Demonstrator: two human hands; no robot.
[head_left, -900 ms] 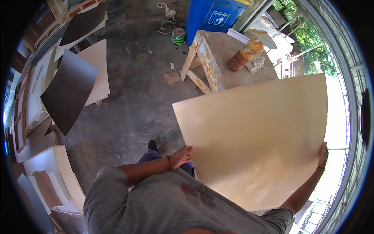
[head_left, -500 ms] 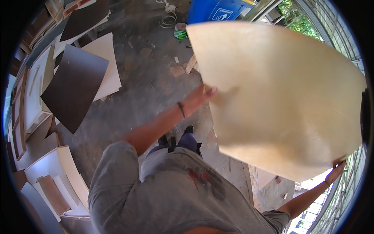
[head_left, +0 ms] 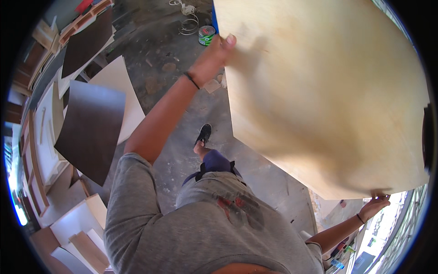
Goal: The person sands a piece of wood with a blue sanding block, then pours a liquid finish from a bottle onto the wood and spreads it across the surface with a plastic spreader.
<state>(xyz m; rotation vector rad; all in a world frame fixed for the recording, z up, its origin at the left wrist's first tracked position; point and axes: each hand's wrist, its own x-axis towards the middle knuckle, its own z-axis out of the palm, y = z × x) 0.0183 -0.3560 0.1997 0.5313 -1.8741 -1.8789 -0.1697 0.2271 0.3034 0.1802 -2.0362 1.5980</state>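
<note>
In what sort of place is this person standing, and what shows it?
Probably a woodworking or furniture workshop: a large pale board is being held, a dark brown sheet overlaps a white sheet at the left, and the floor is stained.

My left arm (head_left: 155, 121) extends forward and upward in the view, the elbow only slightly bent. My left hand (head_left: 215, 55) is in a clasping grip at the arm's far end, thumb (head_left: 231, 40) in front, the other fingers mostly hidden. My right arm (head_left: 340, 232) reaches out to the side, lower in the view; my right hand (head_left: 375, 206) grips with fingers partly hidden, nearer my torso's level (head_left: 214, 228).
</note>
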